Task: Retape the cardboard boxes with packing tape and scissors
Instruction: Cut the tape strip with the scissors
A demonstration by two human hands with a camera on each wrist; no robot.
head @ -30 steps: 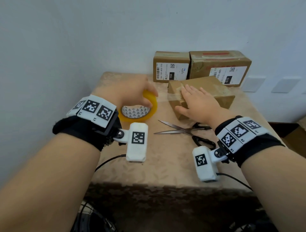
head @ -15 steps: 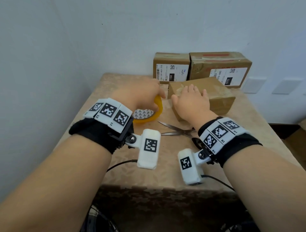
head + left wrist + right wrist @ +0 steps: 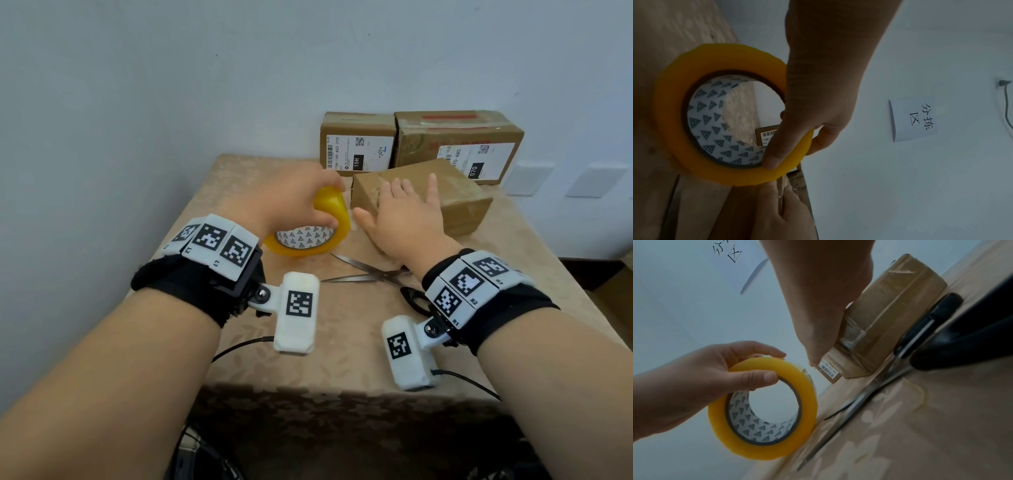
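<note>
My left hand (image 3: 301, 202) grips a yellow roll of packing tape (image 3: 329, 219), thumb on its side face and fingers over the rim, just left of a small brown cardboard box (image 3: 455, 198). The roll (image 3: 721, 113) is tilted up on the table. A clear strip of tape runs from the roll onto the box's left end. My right hand (image 3: 404, 212) lies flat on top of that box with its fingers straight, pressing it down. In the right wrist view the box (image 3: 885, 324) shows old crinkled tape on its side. Scissors (image 3: 373, 274) with black handles lie open near my right wrist.
Two more labelled cardboard boxes (image 3: 356, 144) (image 3: 459, 144) stand against the wall at the back of the table (image 3: 329, 342), which wears a beige patterned cloth. A paper sign (image 3: 912, 118) hangs on the wall. The table's front edge is near my wrists.
My left hand has lifted the tape roll from lying flat to tilted up and brought it right, against the box. The right hand has slid left along the box top.
</note>
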